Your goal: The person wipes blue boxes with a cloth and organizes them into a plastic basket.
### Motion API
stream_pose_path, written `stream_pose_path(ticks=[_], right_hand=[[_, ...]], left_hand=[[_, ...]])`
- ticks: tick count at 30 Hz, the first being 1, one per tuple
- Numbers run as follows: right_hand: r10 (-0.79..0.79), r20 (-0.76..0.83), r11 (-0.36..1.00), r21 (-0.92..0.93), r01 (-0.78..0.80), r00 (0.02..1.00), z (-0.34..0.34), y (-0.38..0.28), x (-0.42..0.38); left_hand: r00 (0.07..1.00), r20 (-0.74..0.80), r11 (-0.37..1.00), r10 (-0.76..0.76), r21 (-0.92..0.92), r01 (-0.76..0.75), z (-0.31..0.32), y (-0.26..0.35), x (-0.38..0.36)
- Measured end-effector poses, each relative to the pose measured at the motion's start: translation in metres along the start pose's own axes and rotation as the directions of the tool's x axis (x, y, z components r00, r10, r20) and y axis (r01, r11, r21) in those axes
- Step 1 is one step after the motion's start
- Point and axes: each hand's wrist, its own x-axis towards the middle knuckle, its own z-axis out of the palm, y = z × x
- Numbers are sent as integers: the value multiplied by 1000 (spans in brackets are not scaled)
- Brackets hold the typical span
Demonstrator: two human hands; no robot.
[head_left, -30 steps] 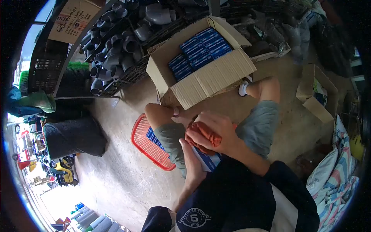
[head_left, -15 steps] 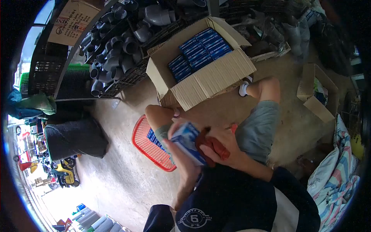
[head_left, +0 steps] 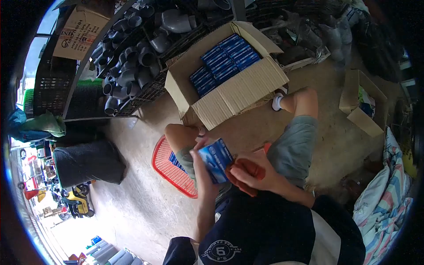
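Observation:
My left hand (head_left: 204, 173) is wrapped round a small blue and white box (head_left: 216, 160), held up in front of my lap. A crumpled reddish-brown cloth (head_left: 250, 173) is bunched in my right hand (head_left: 260, 166), its edge against the box's right side. Under my left knee a red plastic basket (head_left: 160, 152) holds several blue boxes (head_left: 176, 161), partly hidden by my leg. Past my feet stands an open cardboard carton (head_left: 238, 98) with rows of similar blue boxes (head_left: 229, 55) inside.
Grey pipe fittings (head_left: 132, 66) fill black crates on a rack at the upper left. A dark rolled mesh (head_left: 88, 162) stands on the floor at left. On the right are a smaller open carton (head_left: 351, 92) and a striped sack (head_left: 384, 194).
The small box has turned so its printed blue face shows more fully. My right hand with the cloth has shifted slightly along its right side.

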Motion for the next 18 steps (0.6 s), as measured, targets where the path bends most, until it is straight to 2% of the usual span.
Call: stream_pose_path(ticks=[1, 4, 5, 7, 10, 11, 14, 15, 16, 17, 18], right_hand=[[-77, -38, 984, -166, 69, 996, 3, -8, 5], [-44, -327, 996, -92, 14, 944, 13, -4, 18], [8, -360, 999, -30, -21, 933, 13, -3, 22], [111, -411, 992, 99, -77, 905, 12, -2, 31], [-194, -353, 972, -196, 130, 915, 29, -10, 15], [-173, -276, 925, -375, 60, 945, 26, -12, 6], [-174, -475, 977, -197, 88, 863, 18, -2, 28], [-100, -433, 981, -192, 17, 896, 10, -3, 30], [-21, -387, 982, -181, -54, 922, 5, -7, 32], [60, -338, 978, -167, -122, 939, 3, -9, 32], [4, -320, 979, -192, -69, 947, 8, -9, 27]], left_hand=[[999, -23, 990, 27, 138, -24, 1, -5, -2], [986, 20, 908, 164, 387, -159, 12, -11, -19], [981, 73, 895, 178, 404, -192, 11, -15, -23], [989, 42, 919, 145, 364, -150, 13, -16, -28], [992, -20, 959, 123, 260, -113, 14, 5, -17], [994, -43, 973, 105, 210, -94, 17, 10, -14], [981, -40, 917, 189, 364, -162, 25, -13, -25], [971, 32, 879, 238, 417, -229, 26, -23, -27], [965, 50, 890, 256, 376, -256, 26, -27, -27], [980, -3, 921, 200, 341, -187, 24, -25, -26], [988, -50, 943, 144, 310, -122, 25, -15, -22]])
